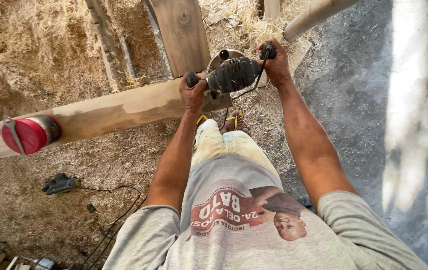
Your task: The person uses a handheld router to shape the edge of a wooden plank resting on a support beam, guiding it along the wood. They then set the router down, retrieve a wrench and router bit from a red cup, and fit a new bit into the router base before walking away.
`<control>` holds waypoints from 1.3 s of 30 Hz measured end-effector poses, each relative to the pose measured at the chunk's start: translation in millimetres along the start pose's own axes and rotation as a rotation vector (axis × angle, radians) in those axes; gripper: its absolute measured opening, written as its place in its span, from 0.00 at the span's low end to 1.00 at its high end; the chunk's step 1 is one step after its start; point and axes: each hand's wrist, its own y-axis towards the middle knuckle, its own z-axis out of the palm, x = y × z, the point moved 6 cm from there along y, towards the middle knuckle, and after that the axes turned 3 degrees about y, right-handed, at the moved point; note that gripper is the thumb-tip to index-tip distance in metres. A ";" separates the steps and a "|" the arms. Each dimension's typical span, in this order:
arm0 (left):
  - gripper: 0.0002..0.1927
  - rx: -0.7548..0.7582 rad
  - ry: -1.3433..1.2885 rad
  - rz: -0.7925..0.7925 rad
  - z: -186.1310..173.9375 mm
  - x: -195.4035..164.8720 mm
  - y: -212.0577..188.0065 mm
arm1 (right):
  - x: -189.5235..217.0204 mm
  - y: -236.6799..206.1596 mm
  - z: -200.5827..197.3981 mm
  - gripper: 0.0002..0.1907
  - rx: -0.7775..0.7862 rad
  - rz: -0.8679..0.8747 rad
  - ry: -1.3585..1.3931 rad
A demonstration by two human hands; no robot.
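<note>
The person holds a black power tool [233, 75] with both hands. The left hand [193, 95] is wrapped tight around one side handle. The right hand [275, 64] is wrapped tight around the other side handle. The tool sits right between the two grips, on top of a long wooden beam [124, 107].

Holding both handles probably keeps the tool steady and flat on the wood. The tool's round metal base [224, 56] faces down on the wood, just past the grips. A thin black cord [254, 85] hangs from the tool near the right hand.

The line from one handle to the other runs almost the same way as the beam. The beam is long, and it stretches far away from the left grip, out to the person's left side.

Far along the beam from the left hand lies a red round can [29, 134]. A wide plank [181, 35] crosses just beyond the grips. Wood shavings [34, 50] pile up on the far side. Down on the floor, well away from the hands, lies another dark tool [60, 184].
</note>
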 end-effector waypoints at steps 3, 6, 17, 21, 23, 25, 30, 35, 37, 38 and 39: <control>0.08 -0.001 0.002 -0.028 -1.5 0.6 2.0 | 4.0 -5.8 0.4 0.25 0.002 -0.048 -0.028; 0.09 -0.004 0.042 -0.007 -4.8 -0.8 4.6 | 2.4 -7.6 4.2 0.26 0.006 -0.053 0.062; 0.09 0.051 0.062 -0.020 -6.1 -1.0 10.1 | -5.5 -14.7 2.1 0.24 -0.049 -0.023 0.043; 0.09 0.058 0.075 -0.009 -6.2 -3.0 10.5 | -2.4 -15.4 5.6 0.24 -0.045 -0.051 0.055; 0.09 0.053 0.078 -0.007 -5.8 -3.9 10.2 | -1.9 -16.1 5.4 0.23 -0.055 -0.042 0.058; 0.09 0.048 0.097 0.004 -6.1 -5.8 10.1 | -1.0 -17.0 5.0 0.23 -0.072 -0.048 0.036; 0.09 0.057 0.124 -0.032 -7.4 -6.0 8.7 | -5.6 -15.4 5.6 0.21 -0.071 -0.016 0.097; 0.09 0.052 0.081 -0.020 -8.1 -5.6 8.3 | -2.4 -11.4 8.1 0.20 -0.033 -0.070 0.124; 0.09 0.042 0.069 -0.051 -9.0 -3.0 8.6 | -2.8 -11.6 9.3 0.20 -0.021 -0.048 0.148; 0.09 0.048 0.092 -0.026 -9.1 -4.3 9.0 | -3.1 -12.5 9.4 0.19 -0.034 -0.027 0.130; 0.09 0.053 0.116 -0.002 -9.4 -6.0 9.1 | -3.3 -13.8 9.7 0.19 -0.044 -0.005 0.112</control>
